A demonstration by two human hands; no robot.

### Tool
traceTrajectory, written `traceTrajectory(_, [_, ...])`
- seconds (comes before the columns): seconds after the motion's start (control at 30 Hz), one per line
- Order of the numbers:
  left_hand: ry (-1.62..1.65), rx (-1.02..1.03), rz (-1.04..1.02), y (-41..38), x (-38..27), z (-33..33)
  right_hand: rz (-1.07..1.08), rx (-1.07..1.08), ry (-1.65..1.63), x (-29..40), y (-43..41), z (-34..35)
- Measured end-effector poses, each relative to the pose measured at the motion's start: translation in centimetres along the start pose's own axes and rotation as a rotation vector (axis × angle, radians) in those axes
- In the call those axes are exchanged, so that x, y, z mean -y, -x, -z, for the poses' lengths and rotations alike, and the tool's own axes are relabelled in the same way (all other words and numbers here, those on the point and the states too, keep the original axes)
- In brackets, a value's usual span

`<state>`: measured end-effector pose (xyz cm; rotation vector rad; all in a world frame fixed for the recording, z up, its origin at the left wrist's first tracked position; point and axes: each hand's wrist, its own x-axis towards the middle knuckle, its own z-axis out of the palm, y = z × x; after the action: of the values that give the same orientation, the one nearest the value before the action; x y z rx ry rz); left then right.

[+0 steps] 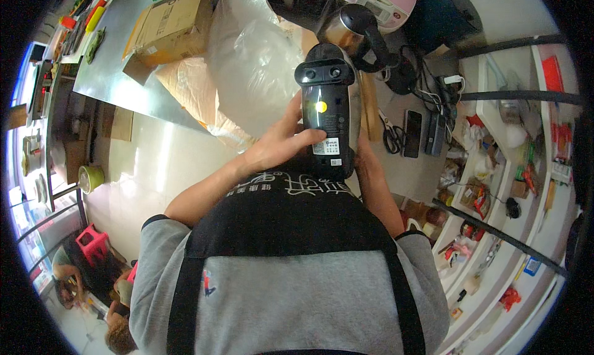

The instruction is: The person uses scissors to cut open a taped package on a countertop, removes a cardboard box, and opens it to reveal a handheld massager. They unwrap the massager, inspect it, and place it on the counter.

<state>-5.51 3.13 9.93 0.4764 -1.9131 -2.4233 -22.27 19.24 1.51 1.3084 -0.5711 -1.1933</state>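
Observation:
A glossy black appliance (325, 116), its exact kind unclear, stands out in front of my chest. Two round sockets show near its upper end, and its panel bears a yellow dot and white labels with printed codes. My left hand (277, 146) grips it from the left, thumb laid across the panel beside a label. On the other side my right hand (364, 144) is against the lower right edge, its fingers mostly hidden by the appliance. Beyond it lies a clear plastic bag (255, 53) over crumpled brown paper (190, 83).
An opened cardboard box (174, 25) sits on the metal table (111, 69). To the right are a steel kettle (345, 28), a pink rice cooker (385, 2), scissors (393, 134), a phone (412, 133) and tangled cables (424, 83). White shelves (492, 169) line the right. People (69, 281) are at lower left.

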Motion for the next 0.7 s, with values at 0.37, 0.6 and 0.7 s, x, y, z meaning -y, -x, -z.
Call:
traceTrajectory(0.37, [0.120, -0.050, -0.067, 0.3, 0.4, -1.4, 0.761, 0.002, 1.216, -4.0, -0.9, 1.9])
traceTrajectory(0.6, [0.156, -0.077, -0.085, 0.5, 0.4, -1.9, 1.068, -0.247, 1.794, -6.5, -0.9, 1.8])
traceTrajectory(0.7, [0.172, -0.067, -0.065, 0.6, 0.3, -1.8, 1.084, -0.241, 1.776, -6.2, -1.0, 1.8])
